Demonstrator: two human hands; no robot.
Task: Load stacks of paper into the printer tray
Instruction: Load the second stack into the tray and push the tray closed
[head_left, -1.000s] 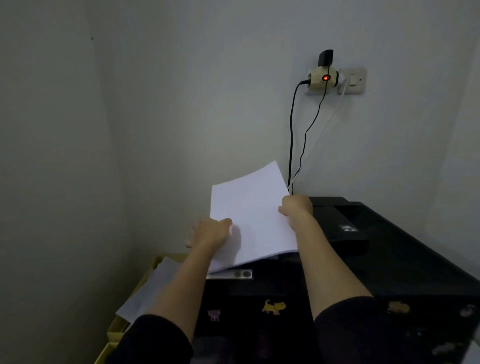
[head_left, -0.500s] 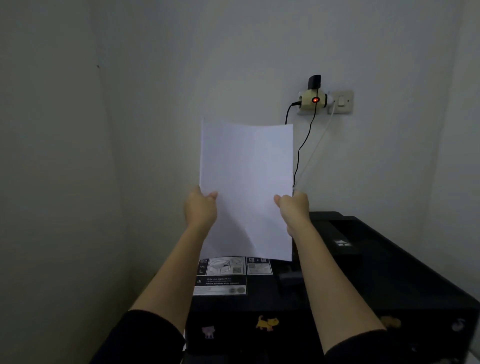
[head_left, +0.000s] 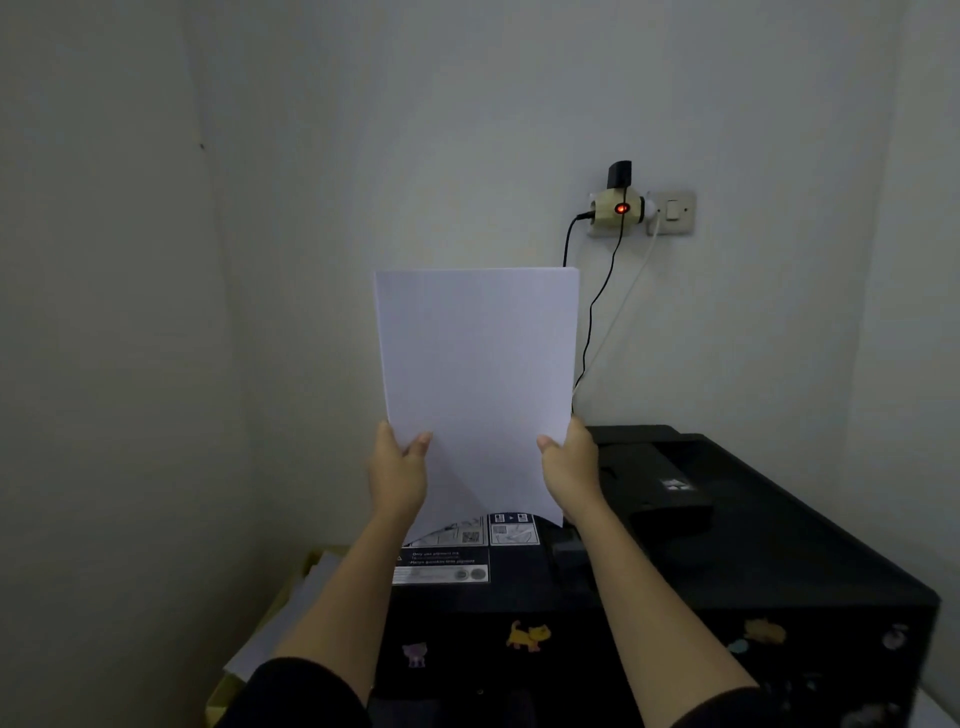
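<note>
above the printer (head_left: 727, 561), both hands pinch upright paper (head_left: 475, 374), its tray seemingly hidden.

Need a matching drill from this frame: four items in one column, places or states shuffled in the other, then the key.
Items:
1. paper stack
2. adapter light
3. yellow cat sticker
4. left hand

Places or states:
A. glowing red on the wall
B. stuck on the black printer's front
C. held upright above the printer
D. gripping the stack's left edge

Pairs: 1-C, 2-A, 3-B, 4-D. The right hand grips the opposite edge.
</note>
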